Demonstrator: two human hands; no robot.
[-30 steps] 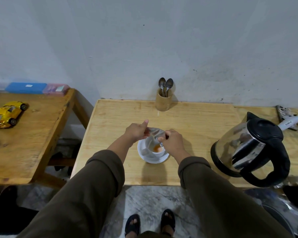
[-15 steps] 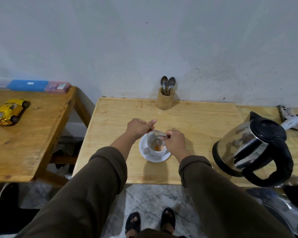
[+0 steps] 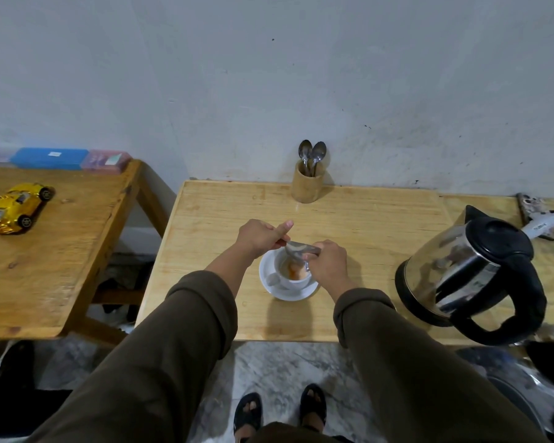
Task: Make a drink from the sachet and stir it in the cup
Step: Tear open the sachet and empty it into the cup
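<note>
A white cup (image 3: pixel 296 276) stands on a white saucer (image 3: pixel 271 287) near the middle of the wooden table (image 3: pixel 365 225). Orange-brown powder lies inside the cup. Both hands hold a silvery sachet (image 3: pixel 299 249) just above the cup's far rim. My left hand (image 3: pixel 261 236) pinches its left end, thumb stretched out. My right hand (image 3: pixel 327 263) pinches its right end over the cup's right side. The sachet's mouth is hidden.
A bamboo holder with two spoons (image 3: pixel 309 183) stands at the table's back edge. A steel and black kettle (image 3: pixel 474 276) sits at the right, a toy plane (image 3: pixel 541 223) behind it. A second table (image 3: pixel 61 251) at left carries a yellow toy car (image 3: pixel 16 207) and two cases.
The sachet has been lowered and flattened over the cup, with both hands staying at its ends. More orange powder shows in the cup.
</note>
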